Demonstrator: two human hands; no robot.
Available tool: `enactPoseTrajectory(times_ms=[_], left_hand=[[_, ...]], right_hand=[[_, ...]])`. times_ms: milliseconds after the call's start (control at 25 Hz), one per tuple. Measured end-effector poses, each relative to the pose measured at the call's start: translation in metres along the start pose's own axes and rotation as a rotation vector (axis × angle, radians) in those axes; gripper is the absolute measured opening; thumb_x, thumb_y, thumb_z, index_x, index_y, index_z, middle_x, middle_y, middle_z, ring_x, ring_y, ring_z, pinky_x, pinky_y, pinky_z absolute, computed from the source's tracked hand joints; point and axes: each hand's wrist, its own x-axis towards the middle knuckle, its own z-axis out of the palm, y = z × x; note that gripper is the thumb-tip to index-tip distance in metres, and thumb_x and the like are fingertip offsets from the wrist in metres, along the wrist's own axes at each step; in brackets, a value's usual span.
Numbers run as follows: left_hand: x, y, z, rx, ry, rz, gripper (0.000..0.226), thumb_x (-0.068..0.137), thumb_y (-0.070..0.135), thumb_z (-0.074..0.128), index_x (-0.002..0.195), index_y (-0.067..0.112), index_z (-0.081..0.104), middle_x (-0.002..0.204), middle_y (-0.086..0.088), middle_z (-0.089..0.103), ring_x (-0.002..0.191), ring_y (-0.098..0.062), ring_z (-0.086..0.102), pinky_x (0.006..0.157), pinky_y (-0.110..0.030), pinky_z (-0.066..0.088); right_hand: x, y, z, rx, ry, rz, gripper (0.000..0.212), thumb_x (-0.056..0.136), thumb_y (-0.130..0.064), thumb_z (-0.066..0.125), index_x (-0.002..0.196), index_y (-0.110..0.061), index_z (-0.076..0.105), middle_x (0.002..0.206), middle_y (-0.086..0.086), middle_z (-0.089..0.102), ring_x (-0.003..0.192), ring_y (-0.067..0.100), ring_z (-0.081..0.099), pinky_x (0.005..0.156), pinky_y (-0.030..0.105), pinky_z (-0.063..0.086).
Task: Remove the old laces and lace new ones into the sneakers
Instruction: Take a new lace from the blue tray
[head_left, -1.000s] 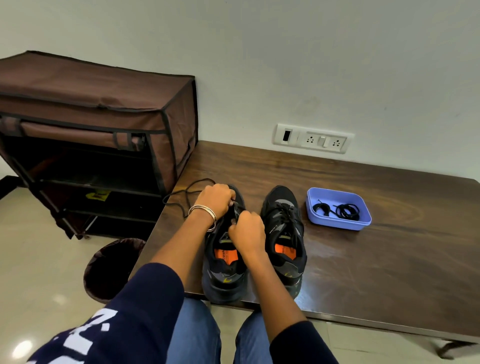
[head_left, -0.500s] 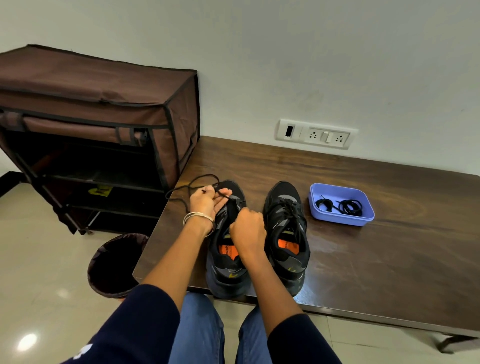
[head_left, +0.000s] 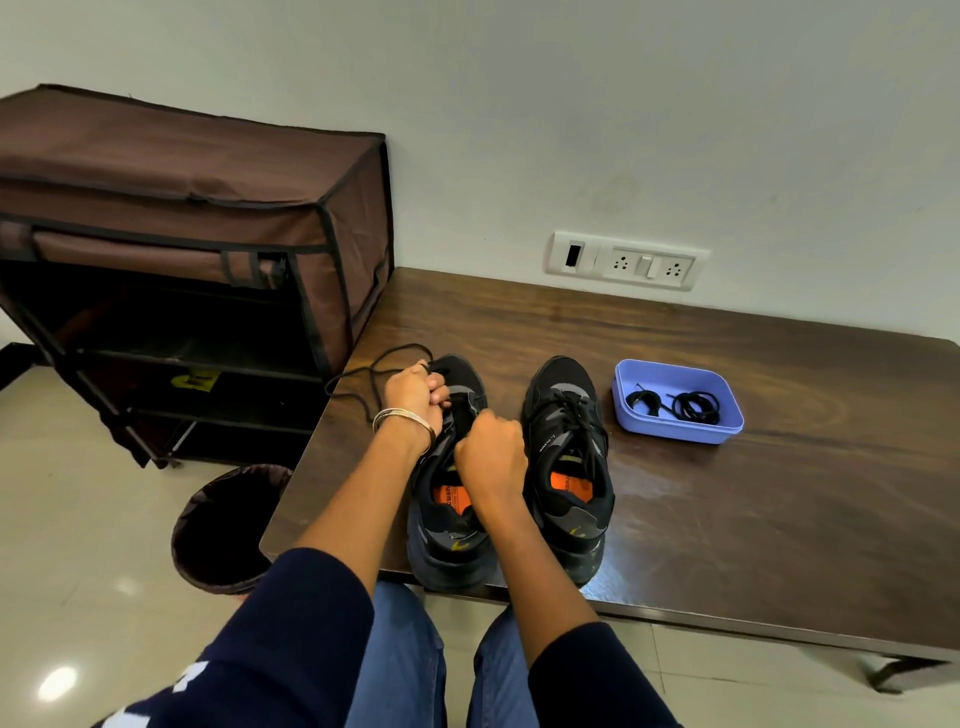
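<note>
left sneaker (head_left: 448, 499) at table's (head_left: 727, 519) 7 o'clock edge | left hand (head_left: 415, 387) gripping old lace (head_left: 363, 371) | right hand (head_left: 491, 452) curled at tongue, can't tell what it holds | lace looks thin, floppy, probably snaggy, so pinch near the eyelet | spares in blue tray (head_left: 675, 434) at 3 o'clock

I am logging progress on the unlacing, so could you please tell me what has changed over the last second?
The left hand drew the old lace out of the left sneaker; more of it now lies loose. The right hand still holds that sneaker. The right sneaker and blue tray stayed put.
</note>
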Motion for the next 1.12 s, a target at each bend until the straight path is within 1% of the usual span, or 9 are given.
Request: enactPoseTrajectory(times_ms=[240, 360, 520, 680, 800, 880, 960, 1040, 1120], left_hand=[[0.002, 0.013, -0.047, -0.451, 0.117, -0.070, 0.030, 0.097, 0.006, 0.022, 0.073, 0.016, 0.038, 0.038, 0.003, 0.031, 0.025, -0.010, 0.021, 0.029, -0.014, 0.018], [-0.011, 0.025, -0.044, -0.109, 0.109, -0.006, 0.029, 0.103, 0.013, 0.029, 0.079, 0.012, 0.045, 0.035, 0.005, 0.031, 0.025, -0.006, 0.020, 0.028, -0.013, 0.015], [-0.044, 0.072, -0.030, 0.419, -0.022, 0.208, 0.032, 0.102, 0.025, 0.042, 0.074, 0.011, 0.050, 0.046, 0.008, 0.037, 0.034, -0.003, 0.026, 0.032, -0.014, 0.015], [-0.086, 0.110, -0.016, 0.444, -0.240, 0.298, 0.033, 0.101, 0.028, 0.044, 0.076, 0.009, 0.055, 0.048, 0.006, 0.037, 0.042, -0.006, 0.029, 0.038, -0.018, 0.025], [-0.119, 0.128, -0.007, 0.182, -0.419, 0.302, 0.025, 0.101, 0.018, 0.041, 0.089, 0.004, 0.058, 0.054, 0.002, 0.045, 0.049, -0.008, 0.037, 0.048, -0.020, 0.039], [-0.136, 0.142, -0.008, 0.020, -0.461, 0.316, 0.022, 0.101, 0.015, 0.041, 0.092, 0.005, 0.058, 0.057, 0.002, 0.050, 0.051, -0.007, 0.041, 0.050, -0.020, 0.042], [-0.143, 0.159, -0.020, -0.061, -0.404, 0.459, 0.019, 0.100, 0.010, 0.043, 0.093, 0.005, 0.060, 0.062, 0.000, 0.059, 0.057, -0.009, 0.052, 0.058, -0.022, 0.049], [-0.143, 0.174, -0.043, 0.137, -0.257, 0.751, 0.017, 0.098, 0.005, 0.047, 0.094, 0.006, 0.063, 0.069, -0.001, 0.068, 0.068, -0.013, 0.064, 0.073, -0.027, 0.056], [-0.134, 0.184, -0.079, 0.792, -0.051, 1.038, 0.016, 0.096, 0.005, 0.051, 0.095, 0.009, 0.066, 0.075, 0.000, 0.071, 0.075, -0.012, 0.068, 0.081, -0.029, 0.056]], right_hand=[[0.003, 0.003, -0.002, 0.007, -0.018, 0.014, 0.025, 0.090, -0.009, 0.053, 0.111, 0.003, 0.057, 0.107, 0.019, 0.061, 0.108, 0.033, 0.055, 0.077, 0.035, 0.048], [0.001, 0.002, 0.000, -0.013, -0.042, 0.006, 0.025, 0.091, -0.013, 0.053, 0.110, 0.003, 0.058, 0.107, 0.019, 0.062, 0.111, 0.033, 0.053, 0.079, 0.036, 0.048], [0.019, 0.002, -0.026, 0.054, -0.355, 0.085, 0.041, 0.089, -0.035, 0.062, 0.118, -0.008, 0.053, 0.124, 0.015, 0.056, 0.123, 0.037, 0.045, 0.099, 0.047, 0.043], [0.021, -0.044, -0.058, 0.482, -0.345, -0.275, 0.075, 0.082, -0.017, 0.070, 0.146, -0.013, 0.033, 0.142, 0.008, 0.046, 0.131, 0.020, 0.043, 0.103, 0.031, 0.040], [0.005, -0.084, -0.050, 0.918, -0.427, -0.479, 0.058, 0.075, 0.001, 0.062, 0.131, -0.005, 0.047, 0.117, 0.003, 0.058, 0.107, 0.009, 0.054, 0.090, 0.024, 0.046], [-0.010, -0.101, -0.034, 1.124, -0.500, -0.416, 0.019, 0.089, 0.006, 0.053, 0.107, -0.001, 0.059, 0.093, 0.008, 0.064, 0.084, 0.012, 0.061, 0.080, 0.028, 0.050], [-0.034, -0.111, -0.020, 1.181, -0.615, -0.305, 0.019, 0.100, -0.004, 0.045, 0.099, 0.001, 0.063, 0.070, 0.007, 0.063, 0.060, 0.014, 0.059, 0.069, 0.031, 0.051], [-0.052, -0.113, -0.012, 0.982, -0.735, -0.327, 0.027, 0.103, -0.015, 0.042, 0.104, 0.004, 0.062, 0.061, 0.003, 0.053, 0.049, 0.011, 0.047, 0.058, 0.028, 0.049], [-0.058, -0.111, -0.017, 0.749, -0.720, -0.444, 0.028, 0.102, -0.017, 0.046, 0.103, 0.005, 0.063, 0.062, 0.005, 0.049, 0.050, 0.010, 0.043, 0.051, 0.026, 0.045]])
